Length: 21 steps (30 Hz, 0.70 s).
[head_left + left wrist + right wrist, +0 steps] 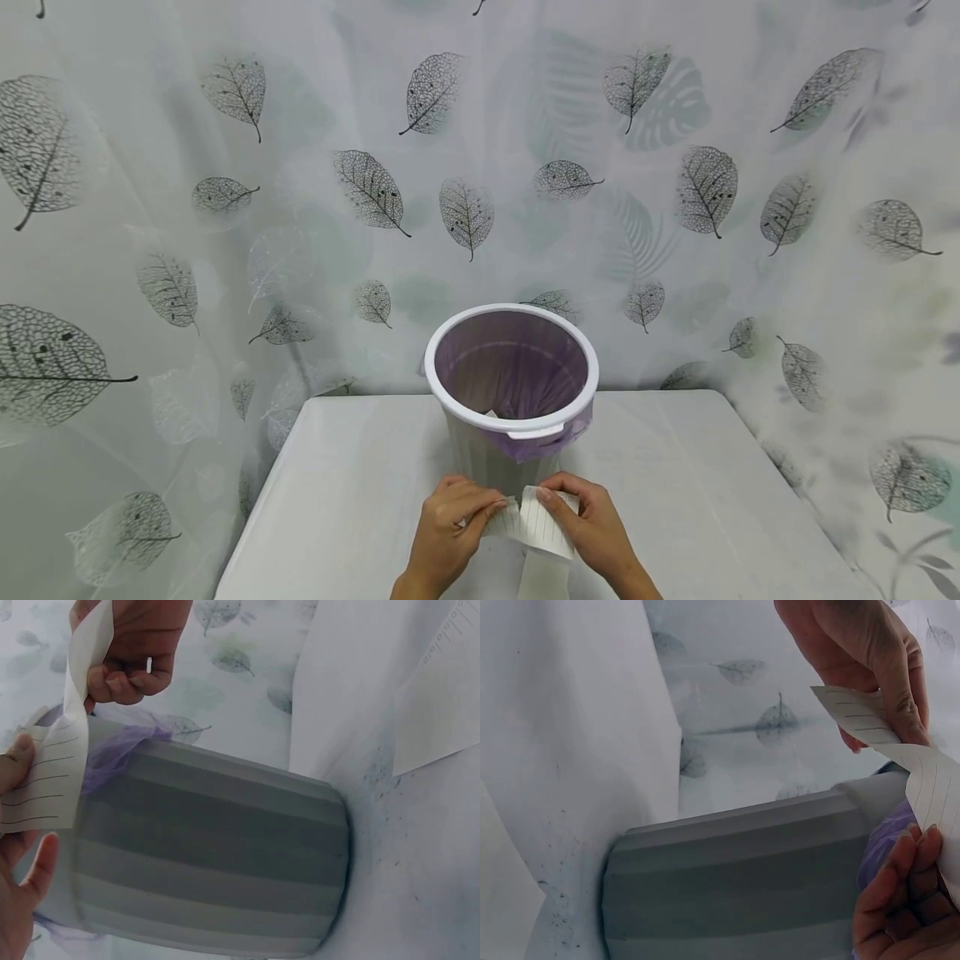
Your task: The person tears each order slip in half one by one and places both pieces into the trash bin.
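My left hand (450, 529) pinches one side of a lined piece of paper (546, 527), and my right hand (594, 523) pinches the other side between thumb and fingers. Along its upper edge the paper is split between the two hands, and it looks bent there. In the left wrist view the paper (46, 780) runs twisted from one hand to the other. Just behind the hands stands a grey trash bin (480, 433) with a white rim and a purple bag (525, 446) folded over it. The paper overlaps the bin's lower wall in the head view.
Another sheet of paper (544, 577) lies on the white table (352, 492) at its near side, below the hands. A small pale scrap (491, 413) shows inside the bin. Behind the table hangs a leaf-patterned curtain (300, 125).
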### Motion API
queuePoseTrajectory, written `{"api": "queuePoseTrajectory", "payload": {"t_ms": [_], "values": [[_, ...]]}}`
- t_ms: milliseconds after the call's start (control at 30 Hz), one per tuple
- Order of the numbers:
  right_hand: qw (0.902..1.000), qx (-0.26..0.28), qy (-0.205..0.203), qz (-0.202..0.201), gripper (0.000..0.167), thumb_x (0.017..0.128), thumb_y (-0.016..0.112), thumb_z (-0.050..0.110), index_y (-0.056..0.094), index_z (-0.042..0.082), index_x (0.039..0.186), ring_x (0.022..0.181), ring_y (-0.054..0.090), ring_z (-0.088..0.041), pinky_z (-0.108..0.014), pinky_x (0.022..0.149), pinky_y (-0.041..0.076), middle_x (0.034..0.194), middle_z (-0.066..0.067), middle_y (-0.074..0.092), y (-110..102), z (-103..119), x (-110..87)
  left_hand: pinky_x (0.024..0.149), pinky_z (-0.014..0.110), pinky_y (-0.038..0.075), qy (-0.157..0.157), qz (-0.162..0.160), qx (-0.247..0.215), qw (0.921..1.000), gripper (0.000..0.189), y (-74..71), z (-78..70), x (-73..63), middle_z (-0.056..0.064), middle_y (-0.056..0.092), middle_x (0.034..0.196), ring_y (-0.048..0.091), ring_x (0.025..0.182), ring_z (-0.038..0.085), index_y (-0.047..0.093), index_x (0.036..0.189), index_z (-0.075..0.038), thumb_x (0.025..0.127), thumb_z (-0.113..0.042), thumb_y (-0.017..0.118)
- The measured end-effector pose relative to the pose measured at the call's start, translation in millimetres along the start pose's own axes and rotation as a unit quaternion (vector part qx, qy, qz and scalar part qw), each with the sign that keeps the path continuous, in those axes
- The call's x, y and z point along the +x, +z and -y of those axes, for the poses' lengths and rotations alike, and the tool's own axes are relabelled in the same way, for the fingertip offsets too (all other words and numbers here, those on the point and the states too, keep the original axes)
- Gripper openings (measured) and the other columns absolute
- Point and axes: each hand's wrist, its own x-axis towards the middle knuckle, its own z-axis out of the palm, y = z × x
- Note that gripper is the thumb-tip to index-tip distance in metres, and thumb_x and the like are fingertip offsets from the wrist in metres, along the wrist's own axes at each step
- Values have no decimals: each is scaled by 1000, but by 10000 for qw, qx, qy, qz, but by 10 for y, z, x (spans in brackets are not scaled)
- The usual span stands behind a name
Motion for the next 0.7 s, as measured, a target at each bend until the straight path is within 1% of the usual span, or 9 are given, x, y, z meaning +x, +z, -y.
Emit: {"api": "queuePoseTrajectory", "payload": {"t_ms": [167, 400, 567, 700], "values": [[9998, -17, 49, -168, 8, 101, 66, 3, 73, 2, 98, 61, 64, -14, -35, 48, 55, 87, -10, 70, -9, 8, -4, 85, 34, 51, 32, -143, -22, 9999, 14, -13, 1, 8, -4, 77, 94, 71, 80, 6, 81, 99, -9, 87, -4, 82], [9993, -42, -98, -358, 8, 100, 66, 0, 73, 1, 98, 60, 63, -13, -32, 46, 54, 85, -10, 69, -37, 1, -5, 86, 33, 50, 108, -346, -34, 9993, 18, -37, 17, 21, -2, 77, 90, 70, 77, 8, 81, 98, -9, 83, 1, 83], [9987, -101, -89, -494, 7, 100, 67, 1, 73, 2, 97, 59, 64, -14, -32, 46, 53, 83, -9, 69, -83, 13, 11, 83, 32, 50, 180, -529, -72, 9984, 19, -74, 33, 47, 0, 76, 87, 71, 74, 10, 80, 96, -8, 81, 4, 83], [9982, -163, -58, -566, 7, 100, 67, 1, 73, 2, 96, 60, 64, -16, -33, 48, 54, 84, -11, 69, -130, 26, 39, 81, 30, 51, 157, -636, -68, 9978, 21, -120, 43, 83, 1, 76, 84, 69, 71, 11, 80, 94, -7, 79, 6, 83]]}}
